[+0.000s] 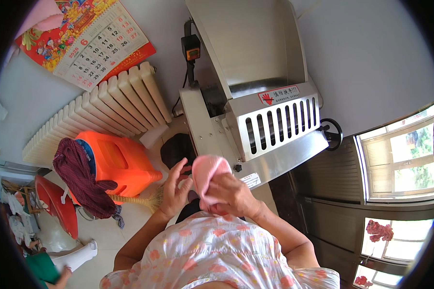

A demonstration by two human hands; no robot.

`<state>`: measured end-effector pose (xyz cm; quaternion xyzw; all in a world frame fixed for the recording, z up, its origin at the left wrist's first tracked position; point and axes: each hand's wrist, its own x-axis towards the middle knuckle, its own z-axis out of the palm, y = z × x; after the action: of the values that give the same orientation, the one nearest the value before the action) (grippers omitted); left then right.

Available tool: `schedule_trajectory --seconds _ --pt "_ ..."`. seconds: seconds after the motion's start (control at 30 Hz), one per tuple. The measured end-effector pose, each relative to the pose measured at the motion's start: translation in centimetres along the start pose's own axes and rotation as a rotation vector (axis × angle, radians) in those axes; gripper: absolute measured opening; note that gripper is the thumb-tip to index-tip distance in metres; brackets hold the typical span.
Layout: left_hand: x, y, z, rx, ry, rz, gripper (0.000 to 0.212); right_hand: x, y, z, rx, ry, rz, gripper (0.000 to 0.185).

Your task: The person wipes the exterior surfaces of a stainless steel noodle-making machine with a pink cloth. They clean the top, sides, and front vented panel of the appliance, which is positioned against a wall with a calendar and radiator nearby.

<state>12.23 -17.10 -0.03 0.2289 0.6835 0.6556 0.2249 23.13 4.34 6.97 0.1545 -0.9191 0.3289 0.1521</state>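
Note:
A folded pink cloth (209, 173), perhaps knitted, is gripped in my right hand (233, 195) in front of my waist. My left hand (175, 189) is just left of the cloth, fingers apart and holding nothing. Close beyond both hands stands a stainless-steel machine, apparently a dough sheeter (282, 126), with a slotted guard, a sloping metal chute (253, 43) and a black handwheel (332, 134). A warning label (279, 94) showing a red hand is stuck above the slots.
An orange plastic stool (126, 162) stands at left, a dark red cloth (79, 180) draped over it. Near it are a straw broom (141, 200) and a red rounded object (59, 206). A radiator (101, 108) lines the wall. Another person's leg (76, 254) shows lower left.

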Motion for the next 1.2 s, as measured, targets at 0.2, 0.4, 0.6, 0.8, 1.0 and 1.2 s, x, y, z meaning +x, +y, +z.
schedule_trajectory --seconds 0.2,0.4,0.6,0.8,1.0,1.2 --pt "5.7 2.4 2.3 0.522 -0.133 0.505 0.105 3.4 5.2 3.5 0.166 0.299 0.557 0.065" --pt "7.0 -0.4 6.0 0.846 -0.145 0.461 0.075 -0.6 2.5 -2.2 0.394 0.440 0.577 0.028" --pt "15.4 0.0 5.6 0.738 -0.060 0.437 0.032 -8.3 8.0 -1.5 0.105 0.789 0.759 0.020" --pt "26.0 -0.1 0.9 0.369 0.377 0.450 0.037 -8.6 8.9 -1.8 -0.005 0.745 0.668 0.020" --pt "16.4 0.2 4.3 0.536 0.140 0.455 0.068 -10.0 9.8 -1.8 0.024 0.709 0.637 0.023" --pt "4.1 -2.2 8.4 0.778 0.149 0.500 0.057 -9.5 9.3 -2.2 0.031 0.673 0.631 0.023"
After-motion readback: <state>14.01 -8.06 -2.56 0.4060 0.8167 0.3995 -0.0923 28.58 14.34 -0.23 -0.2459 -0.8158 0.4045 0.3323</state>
